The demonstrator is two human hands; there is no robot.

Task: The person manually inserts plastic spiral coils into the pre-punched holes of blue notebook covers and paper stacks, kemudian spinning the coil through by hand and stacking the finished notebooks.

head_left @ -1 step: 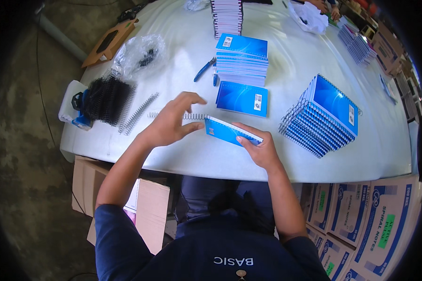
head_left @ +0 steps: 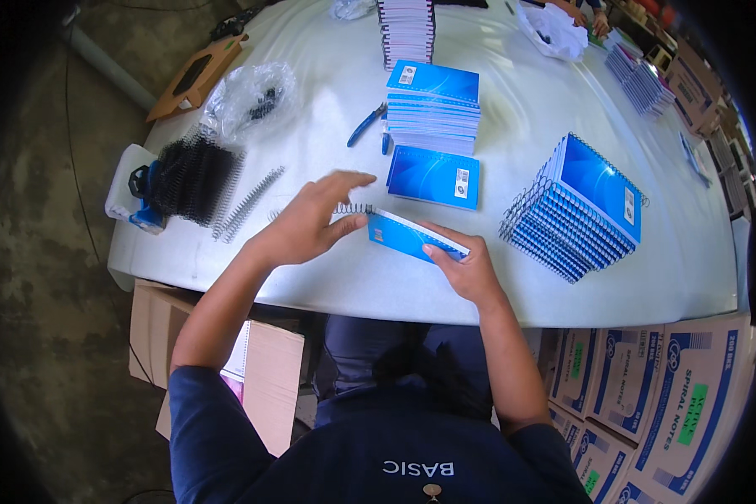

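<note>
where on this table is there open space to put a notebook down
Bare white table lies along the near edge, between the right hand and the fanned stack of bound notebooks. Another patch: between the pliers and the loose coil. Crowded around the black coil pile.

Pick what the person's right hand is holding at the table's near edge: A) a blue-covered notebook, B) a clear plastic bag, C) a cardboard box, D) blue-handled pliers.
A: the right hand grips the near edge of the blue-covered notebook, while the left hand sits at the wire spiral on its far end; the pliers lie untouched farther back.
</note>
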